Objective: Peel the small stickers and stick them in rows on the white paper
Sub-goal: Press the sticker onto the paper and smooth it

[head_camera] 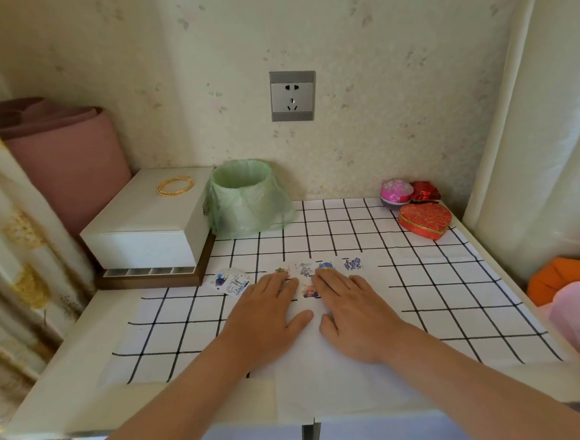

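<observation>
Head view showed the white paper point(309, 373) on the desk point(68, 355), nearer than the bin point(245, 195), its long axis running away from the bin. Four stickers point(352, 264) lined its bin-side edge, with a fifth sticker point(309, 291) just nearer. The left hand point(264, 321) and right hand point(354, 318) lay flat on the paper, fingers straight and together. The stickers' print was too small to read.

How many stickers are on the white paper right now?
5 stickers. The far row holds four: one at the left hand's fingertips, two in the middle, one at the right end. A fifth sits nearer, between that hand and the right hand. The hands may hide others.
</observation>
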A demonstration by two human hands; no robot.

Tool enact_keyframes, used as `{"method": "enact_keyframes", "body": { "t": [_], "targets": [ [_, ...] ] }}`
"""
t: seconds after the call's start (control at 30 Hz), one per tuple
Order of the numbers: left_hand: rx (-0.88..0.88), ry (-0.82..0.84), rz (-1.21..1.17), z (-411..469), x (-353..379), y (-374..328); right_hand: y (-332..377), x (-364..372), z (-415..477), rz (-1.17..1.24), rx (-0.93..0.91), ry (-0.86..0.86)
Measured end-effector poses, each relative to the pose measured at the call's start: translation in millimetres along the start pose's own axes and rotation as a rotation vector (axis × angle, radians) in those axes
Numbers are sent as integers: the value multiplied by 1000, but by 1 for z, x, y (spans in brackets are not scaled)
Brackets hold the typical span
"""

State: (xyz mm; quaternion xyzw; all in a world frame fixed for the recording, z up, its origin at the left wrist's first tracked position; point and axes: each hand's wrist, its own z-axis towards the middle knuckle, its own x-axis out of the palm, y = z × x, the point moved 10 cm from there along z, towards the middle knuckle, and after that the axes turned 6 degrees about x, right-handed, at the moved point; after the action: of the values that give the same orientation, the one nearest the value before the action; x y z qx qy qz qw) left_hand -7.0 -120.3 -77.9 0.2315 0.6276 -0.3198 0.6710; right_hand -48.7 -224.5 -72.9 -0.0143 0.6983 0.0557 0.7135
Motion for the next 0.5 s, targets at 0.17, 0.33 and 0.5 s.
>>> {"method": "enact_keyframes", "body": {
  "t": [0.17, 0.33, 0.5],
  "targets": [
    [-14, 28, 9, -1, 3, -3, -1, -2, -2, -18, 44, 8],
    [-11, 15, -30, -6, 5, -5, -7, -3, 0, -2, 79, -6],
    [0, 6, -21, -8, 6, -5, -7, 1, -1, 13, 67, 1]
  ]
}}
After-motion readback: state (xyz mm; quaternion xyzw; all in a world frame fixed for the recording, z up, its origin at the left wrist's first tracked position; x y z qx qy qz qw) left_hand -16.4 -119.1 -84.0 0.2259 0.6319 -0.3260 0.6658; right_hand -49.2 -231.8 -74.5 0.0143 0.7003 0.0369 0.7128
